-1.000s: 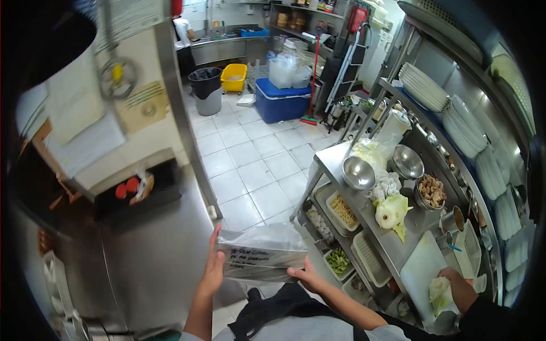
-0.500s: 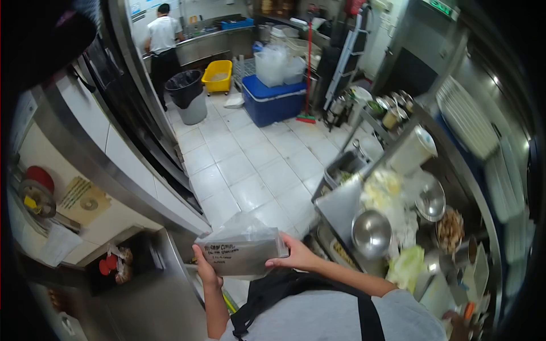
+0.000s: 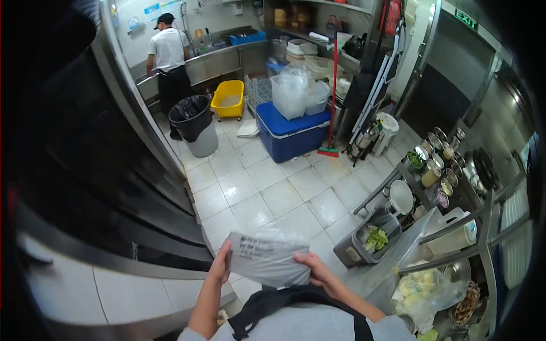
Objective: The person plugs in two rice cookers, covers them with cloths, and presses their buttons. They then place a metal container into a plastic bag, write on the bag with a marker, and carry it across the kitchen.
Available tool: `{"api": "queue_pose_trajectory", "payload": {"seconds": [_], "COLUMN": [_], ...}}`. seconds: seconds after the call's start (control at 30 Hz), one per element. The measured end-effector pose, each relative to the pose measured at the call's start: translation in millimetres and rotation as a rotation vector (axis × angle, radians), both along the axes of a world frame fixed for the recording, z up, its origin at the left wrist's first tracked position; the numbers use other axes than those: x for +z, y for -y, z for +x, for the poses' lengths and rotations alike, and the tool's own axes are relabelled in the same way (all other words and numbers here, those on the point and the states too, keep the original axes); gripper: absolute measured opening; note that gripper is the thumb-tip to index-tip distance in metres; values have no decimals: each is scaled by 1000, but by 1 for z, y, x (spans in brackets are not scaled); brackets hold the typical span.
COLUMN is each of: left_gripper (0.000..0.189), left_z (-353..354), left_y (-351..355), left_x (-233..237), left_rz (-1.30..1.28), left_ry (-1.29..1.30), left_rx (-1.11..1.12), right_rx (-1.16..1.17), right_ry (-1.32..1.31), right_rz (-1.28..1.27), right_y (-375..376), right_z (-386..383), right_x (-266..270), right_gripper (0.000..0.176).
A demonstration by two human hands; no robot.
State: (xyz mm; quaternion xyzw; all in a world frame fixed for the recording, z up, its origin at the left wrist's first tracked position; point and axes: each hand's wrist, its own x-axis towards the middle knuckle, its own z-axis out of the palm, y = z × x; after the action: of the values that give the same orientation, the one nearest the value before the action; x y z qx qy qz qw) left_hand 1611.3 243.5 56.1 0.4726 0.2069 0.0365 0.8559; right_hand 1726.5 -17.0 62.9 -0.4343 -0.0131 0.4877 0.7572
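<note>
A flat, box-shaped package (image 3: 270,258), wrapped in clear plastic with dark handwriting on one side, is held in front of my body. My left hand (image 3: 219,262) is closed on its left edge, while my right hand (image 3: 314,267) grips the right end with the thumb over the top. The writing is blurred, and I cannot make out the contents. Just below the package, a black strap (image 3: 284,298) crosses my grey shirt.
Ahead are white floor tiles, a lined bin (image 3: 199,133), a yellow bucket (image 3: 228,98) and a blue cooler (image 3: 293,133). A person (image 3: 169,54) stands at the back sink. On my right are a grey tub (image 3: 355,244) of leaves and a counter crowded with food.
My view has moved forward and tilted up, so the left-hand counter and steel bowl are gone from view. Both hands keep hold of the package, whose plastic now lies flatter.
</note>
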Motion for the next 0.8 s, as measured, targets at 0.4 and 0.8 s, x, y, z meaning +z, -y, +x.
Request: {"api": "queue_pose_trajectory", "payload": {"seconds": [0.4,0.8], "left_gripper": [50,46], "left_z": [306,337], "left_y": [8,-160], "left_x": [-65,-225], "left_rz": [-371,810], "left_ry": [8,-664], "left_rx": [-206,-151], "right_rx": [-450,-514], "right_ry": [-150,-99], "right_rz": [407,530], "right_y": [-64,-204], "right_z": [266,537], "right_x": [14,50], "right_gripper": [62,54]}}
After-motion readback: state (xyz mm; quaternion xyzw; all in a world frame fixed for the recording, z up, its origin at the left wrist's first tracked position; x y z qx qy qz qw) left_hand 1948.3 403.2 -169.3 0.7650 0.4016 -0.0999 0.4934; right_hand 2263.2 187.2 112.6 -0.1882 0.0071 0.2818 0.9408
